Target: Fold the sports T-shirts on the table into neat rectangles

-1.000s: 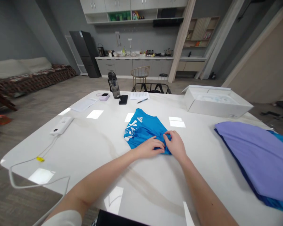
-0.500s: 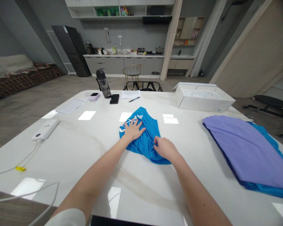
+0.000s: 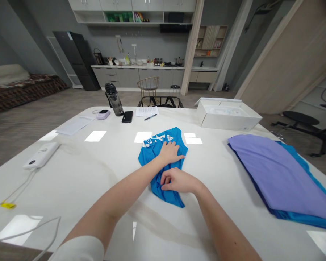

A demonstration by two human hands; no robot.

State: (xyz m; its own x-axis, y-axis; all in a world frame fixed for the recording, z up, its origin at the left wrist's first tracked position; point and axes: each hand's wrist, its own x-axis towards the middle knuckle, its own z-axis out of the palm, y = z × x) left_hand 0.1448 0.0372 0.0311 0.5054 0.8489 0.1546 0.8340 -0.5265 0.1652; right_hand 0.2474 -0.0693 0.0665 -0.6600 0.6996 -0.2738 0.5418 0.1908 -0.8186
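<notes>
A blue shirt (image 3: 148, 155) with white print lies bunched and wrinkled on the white table, in the middle of the head view. My left hand (image 3: 170, 152) rests on its upper part with the palm down, fingers stretched and thumb out to the right. Closer to me, my right hand (image 3: 179, 180) is closed at the shirt's lower part, its fingers curled toward the thumb on the fabric. The fingertips partly hide the cloth they grip.
To the right lies a stack of purple and blue clothes (image 3: 277, 174), with an open white box (image 3: 228, 117) behind it. A bottle (image 3: 114, 99), phone (image 3: 127, 116), pen (image 3: 150, 117) and papers stand or lie farther back. A white power bank (image 3: 42, 155) with cables sits left.
My left hand has slid right across the shirt, uncovering more print. The shirt has turned and its lower edge has come nearer to me, along with my right hand, which shifted left.
</notes>
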